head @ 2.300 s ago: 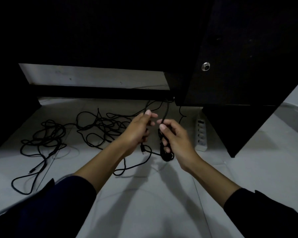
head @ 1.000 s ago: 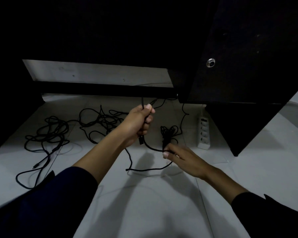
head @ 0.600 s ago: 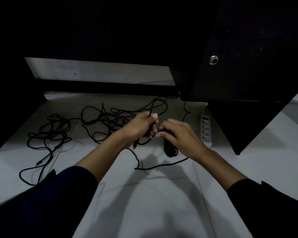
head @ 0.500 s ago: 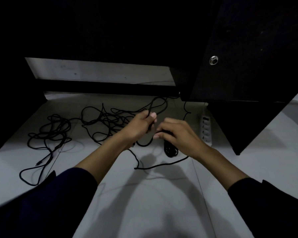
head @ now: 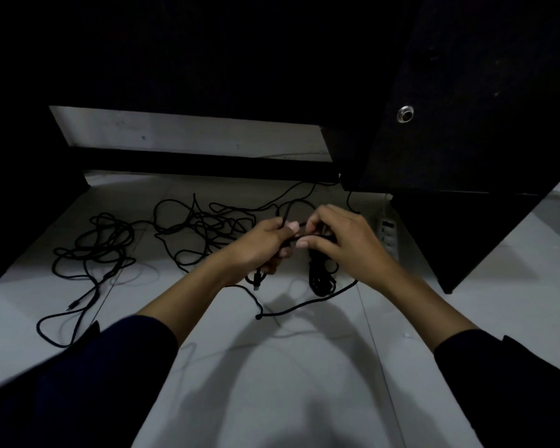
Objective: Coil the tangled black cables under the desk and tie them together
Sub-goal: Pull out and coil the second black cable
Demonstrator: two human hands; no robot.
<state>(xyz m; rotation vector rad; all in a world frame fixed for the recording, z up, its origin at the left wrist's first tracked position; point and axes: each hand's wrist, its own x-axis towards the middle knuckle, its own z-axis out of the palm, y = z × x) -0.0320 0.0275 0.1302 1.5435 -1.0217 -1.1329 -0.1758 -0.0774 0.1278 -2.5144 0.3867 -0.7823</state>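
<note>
I see the coiled bundle point(head: 320, 276) hanging at centre, gripped by my right hand point(head: 343, 244); my left hand point(head: 259, 247), at its nine o'clock, pinches a cable strand point(head: 285, 215). Tangled cables point(head: 194, 227) sprawl toward ten o'clock on the floor point(head: 304, 367), a power strip point(head: 389, 234) at three.

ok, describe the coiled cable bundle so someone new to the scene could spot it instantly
Start at the black desk panel on the right, then drop to the pale floor where both hands meet. The coiled bundle hangs below the right hand, which grips its top. Unlike the loose tangled cables sprawled flat to the left, it is a tight, narrow hank.
</note>
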